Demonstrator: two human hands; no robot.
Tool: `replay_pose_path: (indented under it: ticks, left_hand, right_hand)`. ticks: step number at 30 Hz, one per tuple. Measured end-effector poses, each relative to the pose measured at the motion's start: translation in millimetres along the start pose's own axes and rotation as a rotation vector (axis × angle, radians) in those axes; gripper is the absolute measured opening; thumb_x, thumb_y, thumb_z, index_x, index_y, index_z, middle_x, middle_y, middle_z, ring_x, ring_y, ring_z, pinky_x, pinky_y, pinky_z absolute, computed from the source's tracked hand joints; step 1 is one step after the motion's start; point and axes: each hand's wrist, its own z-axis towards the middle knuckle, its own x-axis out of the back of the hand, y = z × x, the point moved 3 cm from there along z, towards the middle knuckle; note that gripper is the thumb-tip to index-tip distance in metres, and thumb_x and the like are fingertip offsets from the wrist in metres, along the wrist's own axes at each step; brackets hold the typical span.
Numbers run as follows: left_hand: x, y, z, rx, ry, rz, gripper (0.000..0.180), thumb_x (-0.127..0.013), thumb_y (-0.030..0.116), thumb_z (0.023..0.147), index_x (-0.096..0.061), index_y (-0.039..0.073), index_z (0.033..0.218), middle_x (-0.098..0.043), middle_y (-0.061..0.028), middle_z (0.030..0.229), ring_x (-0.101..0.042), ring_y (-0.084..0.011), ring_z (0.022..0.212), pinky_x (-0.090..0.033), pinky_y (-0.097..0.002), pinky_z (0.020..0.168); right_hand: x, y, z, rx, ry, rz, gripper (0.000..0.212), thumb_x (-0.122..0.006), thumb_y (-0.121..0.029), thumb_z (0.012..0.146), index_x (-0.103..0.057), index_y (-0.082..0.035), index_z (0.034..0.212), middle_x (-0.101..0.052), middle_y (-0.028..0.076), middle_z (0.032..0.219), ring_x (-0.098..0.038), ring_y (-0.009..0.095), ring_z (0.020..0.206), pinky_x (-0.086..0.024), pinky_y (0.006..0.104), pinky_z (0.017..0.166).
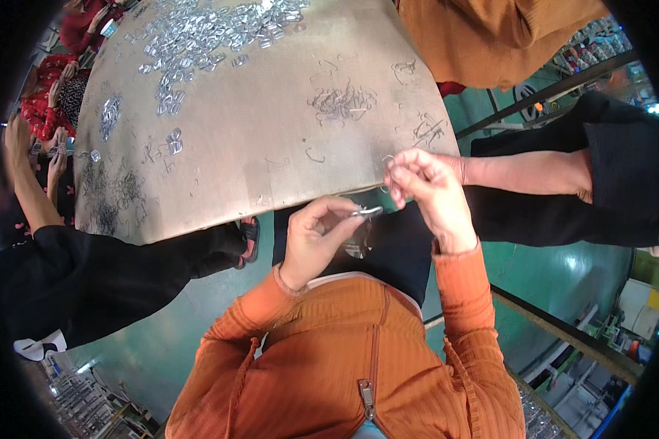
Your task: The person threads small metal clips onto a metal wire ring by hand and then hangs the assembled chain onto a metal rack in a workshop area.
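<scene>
In front of my body, just off the table's near edge, my left hand pinches a small shiny metal buckle between thumb and fingertips. To its right and slightly higher, my right hand is closed in a pinch on a thin curved wire by the table's edge. The two hands are apart. Another person's bare forearm comes in from the right and ends against or behind my right hand; where its own hand lies is hard to make out.
The worn table carries a heap of metal buckles at the far side. Loose dark wires lie in piles, one mid-right, another at left. Co-workers sit along the left, one with a bare arm; an orange-brown garment is far right.
</scene>
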Motion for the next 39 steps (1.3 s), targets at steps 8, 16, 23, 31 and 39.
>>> replay_pose_path:
  ticks: [8,16,23,31,39]
  left_hand:
    - [-5,2,4,-0.034,0.017,0.083,0.016,-0.062,-0.007,0.08,-0.058,-0.002,0.094,-0.061,-0.0053,0.089,-0.058,-0.0081,0.076,-0.048,-0.0204,0.064]
    - [35,21,17,-0.146,0.03,0.518,0.021,-0.066,0.007,0.078,-0.064,0.003,0.098,-0.064,-0.0085,0.09,-0.06,-0.0142,0.078,-0.048,-0.0259,0.07]
    - [309,37,139,-0.36,0.859,1.355,0.025,-0.058,0.019,0.082,-0.065,0.001,0.098,-0.064,-0.0216,0.095,-0.06,-0.0373,0.09,-0.046,-0.0431,0.082]
    - [494,7,199,-0.227,1.104,1.919,0.051,-0.056,0.047,0.082,-0.063,-0.002,0.096,-0.065,-0.0201,0.092,-0.062,-0.0358,0.086,-0.049,-0.0441,0.075]
    - [328,37,220,0.335,1.085,1.634,0.043,-0.058,0.038,0.08,-0.058,0.007,0.109,-0.062,-0.0144,0.106,-0.057,-0.0351,0.1,-0.046,-0.0449,0.085]
  right_hand:
    - [-7,24,-35,0.334,0.153,-0.188,0.005,-0.06,0.002,0.081,-0.057,0.0,0.084,-0.054,0.003,0.094,-0.049,0.008,0.079,-0.04,0.02,0.069]
    - [-36,7,-55,0.411,0.294,-0.301,0.006,-0.058,0.005,0.079,-0.055,-0.001,0.08,-0.048,0.003,0.094,-0.047,0.01,0.088,-0.038,0.021,0.075]
    - [-43,8,-65,0.458,0.347,-0.297,0.008,-0.06,0.001,0.079,-0.053,-0.002,0.08,-0.046,0.003,0.094,-0.045,0.01,0.081,-0.038,0.0213,0.071]
    - [-44,-7,-68,0.57,0.258,-0.502,0.008,-0.065,-0.005,0.079,-0.061,-0.003,0.085,-0.054,0.005,0.093,-0.051,0.016,0.09,-0.042,0.0284,0.08]
    - [-22,20,-84,0.52,0.31,-0.362,0.013,-0.059,-0.015,0.087,-0.057,-0.002,0.09,-0.053,0.003,0.092,-0.051,0.012,0.085,-0.042,0.026,0.075]
